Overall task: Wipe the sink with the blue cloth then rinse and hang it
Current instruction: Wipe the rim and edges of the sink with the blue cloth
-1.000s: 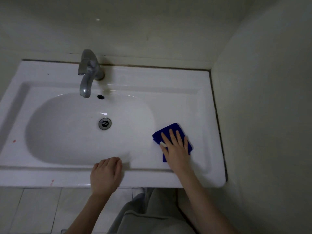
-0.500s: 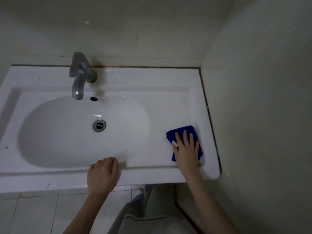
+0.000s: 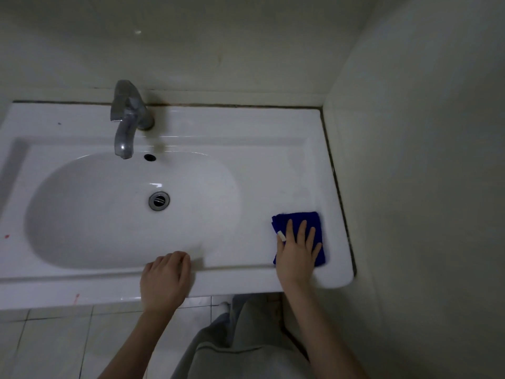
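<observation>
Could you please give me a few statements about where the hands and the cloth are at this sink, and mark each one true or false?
1. The right hand presses flat on the blue cloth. True.
2. The cloth lies inside the basin over the drain. False: it lies on the flat ledge of the sink, right of the basin; the drain is uncovered.
3. The left hand rests on the sink's front edge. True.
4. Water runs from the tap. False: no stream shows at the tap.
</observation>
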